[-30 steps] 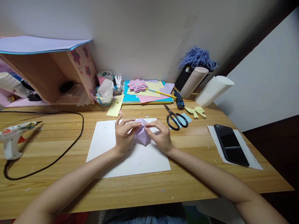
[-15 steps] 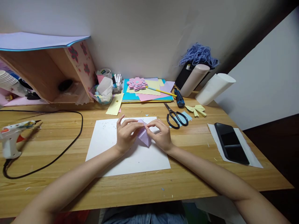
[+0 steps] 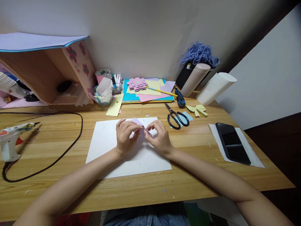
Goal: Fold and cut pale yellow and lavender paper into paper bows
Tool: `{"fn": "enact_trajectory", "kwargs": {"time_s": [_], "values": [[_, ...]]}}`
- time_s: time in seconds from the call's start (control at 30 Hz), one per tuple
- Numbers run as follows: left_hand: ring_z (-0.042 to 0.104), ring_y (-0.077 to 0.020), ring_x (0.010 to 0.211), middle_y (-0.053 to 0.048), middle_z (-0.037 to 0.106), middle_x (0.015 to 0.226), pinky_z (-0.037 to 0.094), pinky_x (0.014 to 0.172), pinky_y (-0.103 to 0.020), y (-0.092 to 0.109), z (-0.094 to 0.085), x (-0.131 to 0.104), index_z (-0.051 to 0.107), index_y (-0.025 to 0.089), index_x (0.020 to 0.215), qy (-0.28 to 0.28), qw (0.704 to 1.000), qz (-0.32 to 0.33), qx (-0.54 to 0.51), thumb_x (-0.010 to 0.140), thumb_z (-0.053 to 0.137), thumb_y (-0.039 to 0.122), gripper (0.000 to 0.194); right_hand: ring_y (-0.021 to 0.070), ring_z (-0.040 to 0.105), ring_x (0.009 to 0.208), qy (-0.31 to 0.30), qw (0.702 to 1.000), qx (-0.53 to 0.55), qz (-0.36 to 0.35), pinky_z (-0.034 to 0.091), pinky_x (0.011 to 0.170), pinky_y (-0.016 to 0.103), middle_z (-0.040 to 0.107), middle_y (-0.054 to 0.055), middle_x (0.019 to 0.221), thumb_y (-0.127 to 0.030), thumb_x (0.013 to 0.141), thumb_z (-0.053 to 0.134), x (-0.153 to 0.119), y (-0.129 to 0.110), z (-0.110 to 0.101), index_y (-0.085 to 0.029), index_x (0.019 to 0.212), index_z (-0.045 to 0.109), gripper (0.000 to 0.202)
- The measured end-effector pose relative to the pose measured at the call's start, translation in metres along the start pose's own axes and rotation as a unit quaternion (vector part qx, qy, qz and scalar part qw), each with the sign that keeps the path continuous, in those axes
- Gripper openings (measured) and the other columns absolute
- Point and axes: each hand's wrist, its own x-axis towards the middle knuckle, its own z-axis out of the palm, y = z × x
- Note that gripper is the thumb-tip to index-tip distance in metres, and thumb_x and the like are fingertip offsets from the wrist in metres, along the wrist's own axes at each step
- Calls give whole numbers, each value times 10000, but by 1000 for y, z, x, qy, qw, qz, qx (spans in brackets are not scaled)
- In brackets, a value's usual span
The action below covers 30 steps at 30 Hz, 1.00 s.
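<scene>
A folded piece of purple paper (image 3: 138,121) is held above a white sheet (image 3: 117,166) on the wooden table. My left hand (image 3: 127,136) pinches it from the left, thumb and fingertips together near its middle. From the right, my right hand (image 3: 158,136) pinches the same paper between thumb and forefinger. Most of the purple paper is hidden behind my fingers, so its full shape cannot be made out. Black-handled scissors (image 3: 177,116) lie beyond my right hand, partly on a light blue paper scrap (image 3: 188,116).
On the left lies a glue gun (image 3: 14,136) with its black cord (image 3: 77,135). A phone (image 3: 232,142) rests at right. Behind stand a paper stack (image 3: 127,98) with a pink paper flower (image 3: 137,84), a utility knife (image 3: 180,98), a yellow paper bow (image 3: 197,110) and a paper roll (image 3: 213,89).
The purple paper has turned in my fingers. Its pointed lower part, which hung toward me, no longer shows, and its upper part now sticks out farther left. Both hands stay almost in place.
</scene>
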Motion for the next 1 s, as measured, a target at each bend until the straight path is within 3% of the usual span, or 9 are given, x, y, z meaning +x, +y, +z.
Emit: {"fn": "enact_trajectory", "kwargs": {"time_s": [0.13,0.4,0.57,0.63,0.73,0.83,0.93,1.0], "values": [[592,-155,706,17,633,746,389,761,-348,0,2,0,549,235,905,-12,1000,-24,2,754,625,141,193,193,505,724,38,998,-47,-32,394,706,346,566,14,720,-167,771,564,2,8,-2,-226,759,489,96],[594,-143,720,13,655,783,386,758,-328,1,3,0,559,223,947,-53,997,-60,-19,802,594,162,161,210,521,765,53,995,-64,-63,385,718,361,584,26,786,-196,752,595,2,13,-2,-236,849,521,129],[562,-130,646,26,635,741,380,744,-330,1,2,0,549,218,856,-34,997,-67,-16,783,568,116,126,210,526,731,89,987,-103,-90,357,715,374,571,4,738,-269,706,675,-1,11,-4,-254,813,494,210],[554,-129,631,31,612,709,376,738,-330,1,2,1,539,214,833,-24,997,-76,-13,772,562,109,124,200,513,713,97,988,-101,-68,358,719,378,542,-3,709,-284,703,684,-3,12,-5,-245,778,468,232],[547,-129,626,32,583,689,376,736,-330,0,1,1,536,209,840,-11,995,-98,-12,764,558,108,127,191,503,764,97,993,-23,60,410,724,370,512,18,806,-309,708,684,-5,13,-1,-230,840,440,289],[536,-131,636,29,561,681,375,742,-331,-1,1,1,570,206,903,-16,993,-115,-13,775,556,119,156,165,550,794,50,970,158,179,478,712,339,523,41,944,-321,721,676,-6,14,7,-234,942,383,378],[522,-134,645,25,539,669,377,738,-328,-1,2,0,611,218,992,-34,992,-118,-14,791,559,137,224,154,613,822,5,920,328,217,517,722,314,567,24,922,-313,745,656,-5,12,14,-254,938,317,394],[515,-131,642,21,531,669,383,728,-322,-1,3,0,630,224,1010,-40,992,-115,-21,794,565,142,241,154,630,830,17,903,370,219,527,738,306,585,6,880,-311,742,658,-3,10,16,-261,921,300,403]]}}
